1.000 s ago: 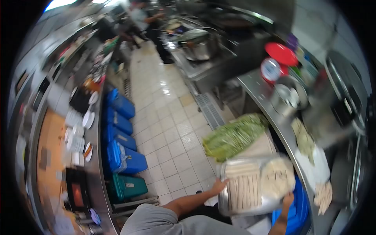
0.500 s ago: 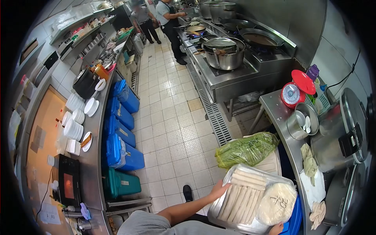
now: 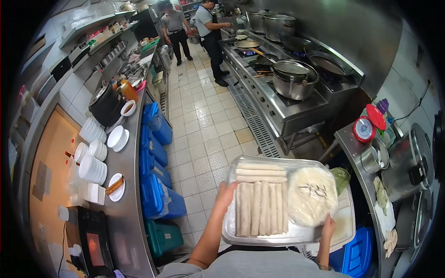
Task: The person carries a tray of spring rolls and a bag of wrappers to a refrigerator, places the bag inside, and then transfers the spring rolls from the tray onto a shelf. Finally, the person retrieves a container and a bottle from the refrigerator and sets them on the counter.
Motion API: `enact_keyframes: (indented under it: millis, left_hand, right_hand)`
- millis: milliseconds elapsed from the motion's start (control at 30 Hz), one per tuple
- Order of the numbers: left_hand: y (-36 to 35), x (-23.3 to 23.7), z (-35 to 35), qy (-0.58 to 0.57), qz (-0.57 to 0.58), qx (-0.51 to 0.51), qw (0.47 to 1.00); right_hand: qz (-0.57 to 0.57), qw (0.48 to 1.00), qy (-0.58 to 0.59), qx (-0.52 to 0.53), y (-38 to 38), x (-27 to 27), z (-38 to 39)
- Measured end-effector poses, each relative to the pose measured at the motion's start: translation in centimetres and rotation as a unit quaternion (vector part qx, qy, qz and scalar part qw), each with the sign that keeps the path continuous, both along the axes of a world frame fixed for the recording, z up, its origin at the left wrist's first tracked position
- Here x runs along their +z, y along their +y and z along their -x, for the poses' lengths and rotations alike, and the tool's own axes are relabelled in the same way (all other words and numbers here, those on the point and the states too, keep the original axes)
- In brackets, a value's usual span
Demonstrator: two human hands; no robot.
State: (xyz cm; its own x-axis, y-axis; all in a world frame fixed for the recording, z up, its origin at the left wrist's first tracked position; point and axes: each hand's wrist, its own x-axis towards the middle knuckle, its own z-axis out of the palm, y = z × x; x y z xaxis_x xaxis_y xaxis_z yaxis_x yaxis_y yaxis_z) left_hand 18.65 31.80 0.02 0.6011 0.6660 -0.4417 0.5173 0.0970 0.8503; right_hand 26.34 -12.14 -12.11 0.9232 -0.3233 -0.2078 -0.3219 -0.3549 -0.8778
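Observation:
A silver metal tray (image 3: 301,237) is held level in front of me by both hands. My left hand (image 3: 225,197) grips its left edge, fingers closed. My right hand (image 3: 328,228) holds its near right side, beside the wrapped bundle, fingers partly hidden. On the tray's left half lie several pale uncooked rolls (image 3: 263,208), some crosswise at the far end and the others lengthwise. To their right sits a round pale bundle in clear plastic (image 3: 311,194), marked in black. Partly hidden behind the tray are a bag of green leaves (image 3: 342,180) and a whitish container (image 3: 345,227).
On the left, a steel counter (image 3: 132,204) carries stacked white bowls (image 3: 92,167) and a plate of brown rolls (image 3: 116,187). Blue bins (image 3: 162,197) stand under it. A stove with pots (image 3: 296,83) lines the right. Two people (image 3: 211,41) stand farther down the tiled aisle.
The tray has moved left and up, away from the leaf bag and whitish container, and turned squarer to me. My right hand shows more. The view has shifted to the right.

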Motion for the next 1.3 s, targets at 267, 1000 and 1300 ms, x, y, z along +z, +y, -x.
enact_keyframes:
  millis: [267, 1000, 1300]
  left_hand:
    - [19.0, 0.3, 2.4, -0.101, 0.079, 0.174, 0.976]
    - [64.4, 3.6, -16.4, -0.182, -0.041, 0.467, 0.864]
    - [87.9, 0.5, -36.3, -0.241, 0.047, 0.343, 0.907]
  right_hand:
    - [0.0, 0.983, -0.019, 0.181, 24.4, 3.8, -12.4]
    - [-0.076, 0.888, -0.032, 0.452, 88.7, 8.0, -47.8]
    - [-0.05, 0.936, -0.036, 0.347, 103.7, 7.4, -66.3]
